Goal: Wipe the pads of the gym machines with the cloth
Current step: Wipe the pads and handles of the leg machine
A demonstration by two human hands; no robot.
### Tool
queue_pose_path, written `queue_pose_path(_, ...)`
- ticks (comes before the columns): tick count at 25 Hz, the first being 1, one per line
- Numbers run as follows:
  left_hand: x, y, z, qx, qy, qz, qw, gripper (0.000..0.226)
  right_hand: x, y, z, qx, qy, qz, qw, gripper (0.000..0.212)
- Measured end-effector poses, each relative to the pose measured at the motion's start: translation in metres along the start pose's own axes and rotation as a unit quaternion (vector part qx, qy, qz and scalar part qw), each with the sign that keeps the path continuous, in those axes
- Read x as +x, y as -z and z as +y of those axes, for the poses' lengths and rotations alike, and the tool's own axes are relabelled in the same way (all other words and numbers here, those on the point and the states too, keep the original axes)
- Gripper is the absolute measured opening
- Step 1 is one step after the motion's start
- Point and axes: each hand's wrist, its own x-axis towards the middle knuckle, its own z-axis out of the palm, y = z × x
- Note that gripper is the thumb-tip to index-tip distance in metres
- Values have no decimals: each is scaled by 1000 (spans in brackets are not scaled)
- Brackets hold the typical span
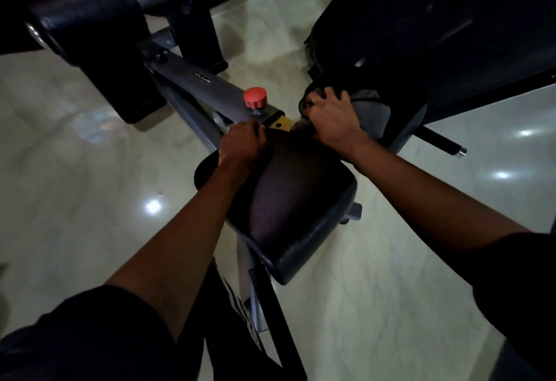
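Wiping under way, likely at the foot of the back pad (421, 25); right grip (329, 115) clenched round the grey cloth (372, 109), pressed where seat pad (301, 200) meets back pad; left grip (240, 143) curled over the seat pad's far edge, bracing; next, probably: draw cloth along the seat, left grip lifted clear.
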Motion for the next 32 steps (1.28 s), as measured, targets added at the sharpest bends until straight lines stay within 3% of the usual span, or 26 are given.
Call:
queue_pose_path(6, 5, -1, -6, -65, 16, -1, 998, 29, 19, 11, -11, 47, -13, -60, 997, 34)
queue_pose_path(11, -4, 11, -10, -134, 15, -13, 991, 24, 2, 34, 0, 209, -8, -100, 973, 28)
queue_pose_path(15, -24, 28, -30, -133, -43, -55, 989, 35, -22, 51, 15, 237, -71, -230, 941, 50)
queue_pose_path(18, -49, 41, -56, -181, -32, -52, 982, 36, -41, 47, 19, 291, -142, -278, 904, 60)
queue_pose_path(21, -66, 45, -73, -238, 18, -55, 970, 42, -16, 55, 6, 296, -156, -290, 897, 72)
queue_pose_path(24, -65, 43, -85, -275, 37, -74, 958, 42, 23, 55, -16, 267, -139, -316, 900, 97)
queue_pose_path(28, -61, 42, -94, -280, 48, -85, 955, 44, 15, 47, -13, 252, -131, -299, 911, 76)
queue_pose_path(32, -57, 45, -99, -308, 51, -92, 945, 42, -28, 42, 2, 278, -174, -255, 910, 71)
